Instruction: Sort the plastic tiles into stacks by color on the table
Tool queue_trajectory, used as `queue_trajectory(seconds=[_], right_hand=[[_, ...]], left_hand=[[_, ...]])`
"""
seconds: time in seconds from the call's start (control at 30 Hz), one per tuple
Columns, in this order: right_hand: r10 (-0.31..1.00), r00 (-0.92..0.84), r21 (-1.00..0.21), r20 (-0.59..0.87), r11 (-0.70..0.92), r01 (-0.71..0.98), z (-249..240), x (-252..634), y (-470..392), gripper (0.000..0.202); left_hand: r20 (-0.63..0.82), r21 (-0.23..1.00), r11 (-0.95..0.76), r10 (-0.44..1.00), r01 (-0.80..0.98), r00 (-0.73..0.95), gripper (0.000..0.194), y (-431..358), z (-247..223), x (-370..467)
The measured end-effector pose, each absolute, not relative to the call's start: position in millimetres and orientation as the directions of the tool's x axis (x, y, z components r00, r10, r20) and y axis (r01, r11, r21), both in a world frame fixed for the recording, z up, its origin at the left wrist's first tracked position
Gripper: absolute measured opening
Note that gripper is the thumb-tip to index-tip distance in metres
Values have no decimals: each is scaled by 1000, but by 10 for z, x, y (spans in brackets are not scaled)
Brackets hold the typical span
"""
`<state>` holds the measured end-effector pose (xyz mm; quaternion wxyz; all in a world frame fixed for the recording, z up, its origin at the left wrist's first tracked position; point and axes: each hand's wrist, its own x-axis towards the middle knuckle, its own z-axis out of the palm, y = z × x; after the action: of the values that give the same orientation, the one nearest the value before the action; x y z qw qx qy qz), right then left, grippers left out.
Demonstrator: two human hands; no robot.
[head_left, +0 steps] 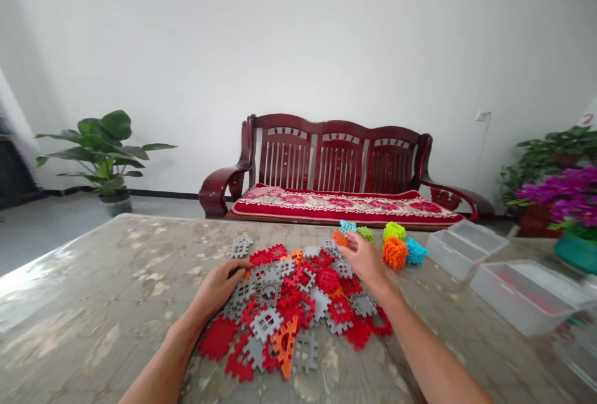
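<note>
A loose pile of flat plastic interlocking tiles (282,292), mostly red and grey with toothed edges, is spread on the table in front of me. At its left edge, my left hand (219,289) has its fingers curled over a small orange tile (246,275), mostly hidden under the fingertips. At the far right of the pile, my right hand (367,259) pinches an orange tile (340,238) between thumb and fingers. Just beyond that hand are a light blue stack of tiles (347,226) and a green stack (366,234). A larger orange triangular tile (284,345) lies at the near side.
Right of my right hand stand an orange stack (394,253), a lime stack (394,230) and a blue stack (416,250). Clear plastic boxes (527,298) sit at the table's right. A wooden bench (336,155) is behind the table; purple flowers (566,196) are at far right.
</note>
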<state>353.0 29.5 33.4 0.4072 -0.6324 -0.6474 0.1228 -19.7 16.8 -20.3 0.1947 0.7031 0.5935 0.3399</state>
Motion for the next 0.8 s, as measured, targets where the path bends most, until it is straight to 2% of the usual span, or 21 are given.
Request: queue_trajectory(seconds=[0.07, 0.2, 0.3, 0.5, 0.6, 0.67, 0.8], right_hand=[[912, 189, -622, 364, 87, 778, 265, 3877, 251, 44], [907, 223, -416, 358, -59, 907, 185, 4201, 158, 35], [918, 211, -295, 335, -111, 949, 178, 4211, 114, 28], [930, 212, -153, 301, -173, 973, 209, 4184, 57, 30], [905, 138, -144, 403, -86, 986, 202, 4104, 25, 31], [893, 52, -205, 448, 46, 978, 175, 3979, 4, 30], [890, -112, -327, 441, 275, 904, 106, 3630, -48, 30]], left_hand=[[252, 673, -226, 965, 705, 68, 37, 174, -207, -200], [262, 672, -233, 963, 703, 68, 36, 180, -213, -204], [265, 674, -231, 962, 701, 63, 36, 179, -210, -207], [276, 674, -242, 959, 698, 65, 36, 173, -206, -211], [276, 670, -239, 959, 703, 62, 37, 143, -166, -186], [279, 658, -239, 958, 714, 64, 38, 106, -111, -155], [290, 594, -255, 953, 763, 92, 34, 19, 11, -88]])
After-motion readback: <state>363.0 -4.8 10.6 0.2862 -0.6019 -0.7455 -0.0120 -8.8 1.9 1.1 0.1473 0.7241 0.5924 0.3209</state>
